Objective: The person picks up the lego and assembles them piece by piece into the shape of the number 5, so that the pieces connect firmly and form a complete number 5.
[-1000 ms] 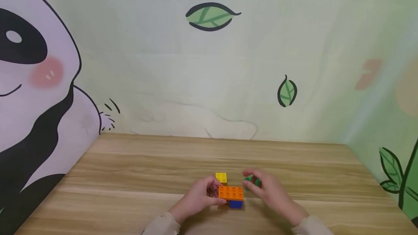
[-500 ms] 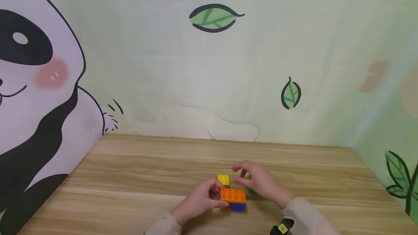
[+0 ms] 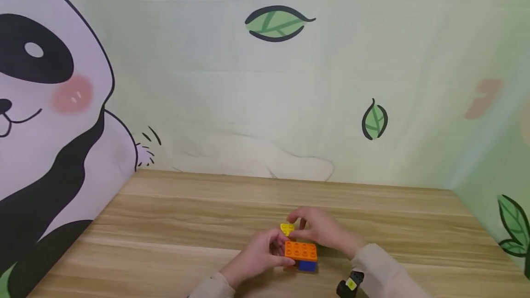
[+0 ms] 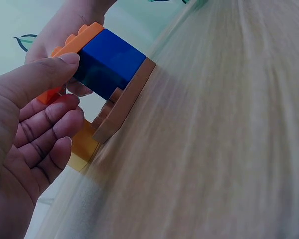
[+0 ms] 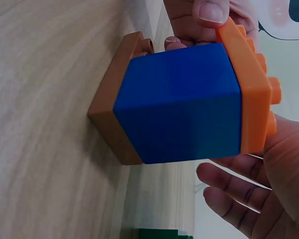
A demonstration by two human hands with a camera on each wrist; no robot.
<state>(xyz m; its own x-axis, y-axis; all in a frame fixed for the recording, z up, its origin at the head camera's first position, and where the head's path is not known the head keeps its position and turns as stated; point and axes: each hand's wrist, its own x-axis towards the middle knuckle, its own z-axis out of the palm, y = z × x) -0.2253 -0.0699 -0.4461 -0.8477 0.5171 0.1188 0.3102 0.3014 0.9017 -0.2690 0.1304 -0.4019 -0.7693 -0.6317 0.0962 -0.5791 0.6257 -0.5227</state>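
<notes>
A small stack of toy bricks stands on the table: a flat brown brick (image 4: 124, 102) at the bottom, a blue brick (image 5: 182, 102) on it, and a flat orange brick (image 3: 300, 251) with studs on top. My left hand (image 3: 261, 253) pinches the orange brick at its left end, thumb on the near side. Just behind the stack sits a yellow brick (image 3: 287, 229). My right hand (image 3: 320, 226) reaches over it from the right, thumb and forefinger spread with the fingertips right at the yellow brick. The right wrist view shows its fingers (image 5: 239, 186) loosely bent behind the stack.
A green brick (image 5: 158, 233) lies beyond the stack, in the right wrist view's lower edge; in the head view the right hand hides it. The wooden table (image 3: 186, 224) meets a printed cloth wall (image 3: 207, 105) at the back. A black wrist strap (image 3: 349, 285) sits on the right sleeve.
My right hand has let go of the green brick and moved left to the yellow brick. The left hand keeps its pinch on the orange brick. The head view has shifted slightly.
</notes>
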